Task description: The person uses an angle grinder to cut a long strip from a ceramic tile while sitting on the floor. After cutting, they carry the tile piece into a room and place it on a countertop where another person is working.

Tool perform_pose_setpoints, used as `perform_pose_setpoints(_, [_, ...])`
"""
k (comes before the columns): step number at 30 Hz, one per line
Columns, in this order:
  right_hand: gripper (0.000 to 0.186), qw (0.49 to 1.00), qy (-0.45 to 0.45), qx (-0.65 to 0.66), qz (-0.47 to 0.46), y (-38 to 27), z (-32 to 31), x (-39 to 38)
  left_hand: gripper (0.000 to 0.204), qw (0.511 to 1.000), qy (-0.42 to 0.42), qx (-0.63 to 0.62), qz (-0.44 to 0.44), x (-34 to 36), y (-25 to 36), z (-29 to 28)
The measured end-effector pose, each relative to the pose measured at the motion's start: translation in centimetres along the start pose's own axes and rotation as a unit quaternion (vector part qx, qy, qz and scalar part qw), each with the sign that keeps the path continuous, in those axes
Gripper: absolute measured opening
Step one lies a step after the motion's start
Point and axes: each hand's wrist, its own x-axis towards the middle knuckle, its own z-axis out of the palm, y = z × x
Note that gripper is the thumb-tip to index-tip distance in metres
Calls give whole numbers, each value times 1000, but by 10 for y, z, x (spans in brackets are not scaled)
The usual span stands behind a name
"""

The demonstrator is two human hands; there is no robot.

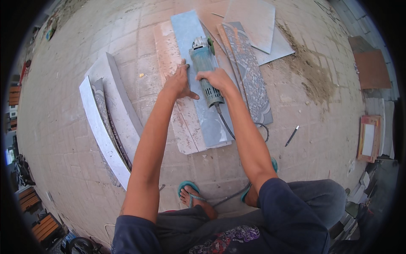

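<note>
A green angle grinder [203,61] lies along a long grey-blue tile strip [188,26], its metal head and disc pointing away from me. My right hand [215,79] is wrapped round the grinder's body from the right. Just left of the tool, my left hand [179,82] rests on the tile strip with its fingers spread and thumb stretched toward the grinder. Beneath the strip is a pale, dust-covered slab [186,142]. A dark power cord [225,122] runs from the grinder's back end and curves toward my feet.
Right of the work lie a pebble-patterned tile [256,80] and light square tiles [258,25]. Long tile offcuts [99,122] stand at left. A pen or marker [292,135] lies on the paved floor. Reddish frames [368,137] lean at far right. My sandalled foot [192,197] is near the slab.
</note>
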Motion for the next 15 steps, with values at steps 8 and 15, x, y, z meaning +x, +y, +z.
perform_pose_setpoints(8, [40,997,-22,69,5,-18,3,38,138,1000,-17,16,-19,-5,12,-7])
perform_pose_setpoints(15, [37,999,-12,31,7,-26,6,37,137,1000,-13,20,-20,-7,11,-9])
